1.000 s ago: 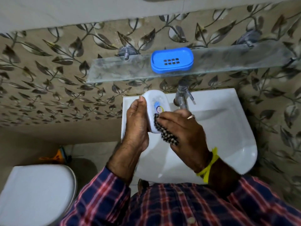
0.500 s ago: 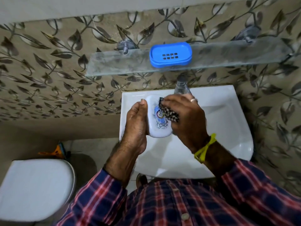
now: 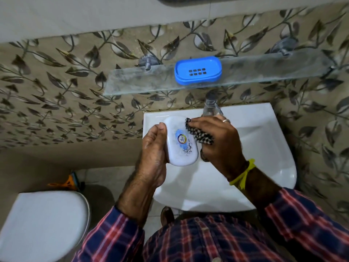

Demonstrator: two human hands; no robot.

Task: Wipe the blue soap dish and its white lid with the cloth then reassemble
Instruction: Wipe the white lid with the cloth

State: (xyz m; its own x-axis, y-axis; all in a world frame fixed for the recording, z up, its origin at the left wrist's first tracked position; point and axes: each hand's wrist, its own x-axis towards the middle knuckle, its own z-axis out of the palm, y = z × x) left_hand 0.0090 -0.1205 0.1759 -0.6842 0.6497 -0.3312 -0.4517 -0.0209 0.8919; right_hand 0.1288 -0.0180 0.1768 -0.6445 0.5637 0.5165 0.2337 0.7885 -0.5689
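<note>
Hands working a white lid [image 3: 181,141] over the washbasin [image 3: 268,148], cloth pressing at its far right edge.

Nearest the camera, the left hand [image 3: 154,150] is clamping the lid along its left edge, thumb up near the far corner, and the right hand [image 3: 220,140] is bunching the checked cloth [image 3: 201,134] in curled fingers against the lid's upper right side. The lid's long axis is running roughly from 11 o'clock to 5 o'clock, its glossy white face carrying a blue printed emblem. Farther off, at about 12 o'clock from both hands, the blue soap dish [image 3: 198,72] is sitting open on the glass shelf [image 3: 132,84], long axis lying 9 to 3, drain slots showing. Refitting will likely mean reaching straight up and away; the lid-holding left hand looks better placed to carry it.
</note>
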